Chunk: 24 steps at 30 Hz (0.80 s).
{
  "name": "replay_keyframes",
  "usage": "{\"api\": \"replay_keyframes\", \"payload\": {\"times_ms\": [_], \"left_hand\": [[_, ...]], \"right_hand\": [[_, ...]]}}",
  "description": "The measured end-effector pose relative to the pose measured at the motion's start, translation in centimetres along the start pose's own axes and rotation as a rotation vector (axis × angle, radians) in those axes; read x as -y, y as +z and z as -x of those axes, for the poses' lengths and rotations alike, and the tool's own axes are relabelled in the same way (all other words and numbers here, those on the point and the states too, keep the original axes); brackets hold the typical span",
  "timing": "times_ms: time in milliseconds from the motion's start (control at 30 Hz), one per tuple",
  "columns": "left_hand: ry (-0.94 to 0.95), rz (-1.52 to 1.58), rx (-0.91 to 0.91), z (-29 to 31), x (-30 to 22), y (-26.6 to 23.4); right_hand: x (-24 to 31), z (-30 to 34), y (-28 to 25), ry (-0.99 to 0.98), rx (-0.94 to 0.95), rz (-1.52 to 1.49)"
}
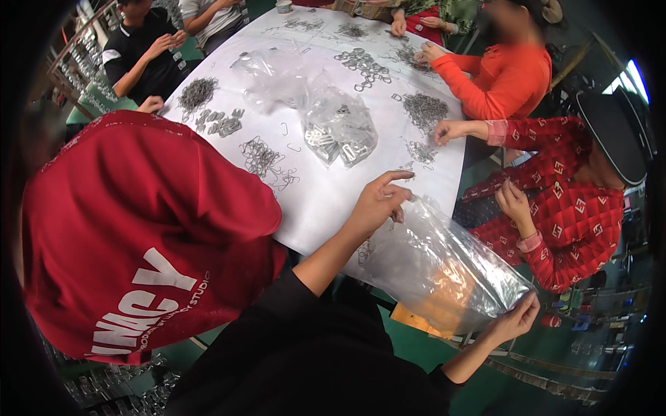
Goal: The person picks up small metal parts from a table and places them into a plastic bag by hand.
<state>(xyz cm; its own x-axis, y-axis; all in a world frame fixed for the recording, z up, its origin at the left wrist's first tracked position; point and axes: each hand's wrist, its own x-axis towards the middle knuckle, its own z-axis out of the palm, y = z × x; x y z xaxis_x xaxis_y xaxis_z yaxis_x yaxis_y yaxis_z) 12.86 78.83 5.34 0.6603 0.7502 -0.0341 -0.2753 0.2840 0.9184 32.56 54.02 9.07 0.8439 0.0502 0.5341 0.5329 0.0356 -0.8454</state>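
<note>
My right hand [515,319] pinches the clear plastic bag [430,243], hanging over the white table [305,201]'s near edge; whether my left hand [377,203], index extended at its upper end, grips, I can't tell.

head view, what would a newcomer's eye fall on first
Probably the large, shiny, clear plastic bag between the person's own left hand and right hand, lower right of centre. Next, the deep red fabric top filling the left side. Beyond, grey metal wire pieces lie in piles on the white-topped table.

Bag [444,239] glossy plastic; wire pieces [426,111] metal; tabletop [319,201] smooth, matt
</note>
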Motion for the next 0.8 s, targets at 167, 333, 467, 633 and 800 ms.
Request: {"api": "replay_keyframes", "payload": {"times_ms": [167,333,467,633,800], "left_hand": [[0.495,-0.609,-0.045,1.0,-1.9,1.3],[0.664,-0.948,0.487,4.3,-4.5,8.7],[0.460,-0.915,0.634,3.3,-4.6,6.1],[0.181,-0.863,0.443,3.1,-3.3,1.6],[-0.065,-0.356,0.098,2.0,-0.2,1.8]], "right_hand": [[1.1,-0.3,-0.7,-0.092,0.174,0.074],[5.5,3.5,4.4,-0.244,0.580,0.015],[4.3,-0.1,2.9,-0.172,0.395,-0.051],[1.2,-4.8,-0.8,-0.131,0.267,-0.029],[-2.5,-4.1,-1.4,0.028,0.233,0.059]]}}
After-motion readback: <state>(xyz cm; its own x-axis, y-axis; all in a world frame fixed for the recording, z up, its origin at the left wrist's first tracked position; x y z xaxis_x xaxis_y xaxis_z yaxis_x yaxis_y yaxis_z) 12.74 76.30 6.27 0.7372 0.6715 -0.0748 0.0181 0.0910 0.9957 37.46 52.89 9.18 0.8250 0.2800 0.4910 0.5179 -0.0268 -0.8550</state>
